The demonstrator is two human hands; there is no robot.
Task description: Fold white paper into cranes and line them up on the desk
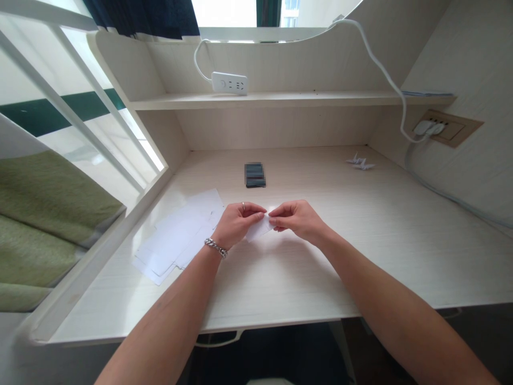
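Between my two hands, just above the desk [280, 289], is a small folded piece of white paper [257, 230]. My left hand [239, 220], with a ring and a chain bracelet at the wrist, pinches its upper left part between thumb and fingers. On the other side, my right hand [297, 218] is closed on the paper's right edge, fingertips almost meeting those of the left. The fingers cover part of the paper, so its full shape is hidden. Loose sheets of white paper [180, 230] lie overlapping to the left of my left hand.
A dark, blurred rectangular object [255, 175] lies beyond my hands. Small folded paper cranes [360, 162] rest at the back right. A white power strip [229, 83] sits on the shelf [280, 100], and a white cable [385, 69] runs to the wall socket [452, 128].
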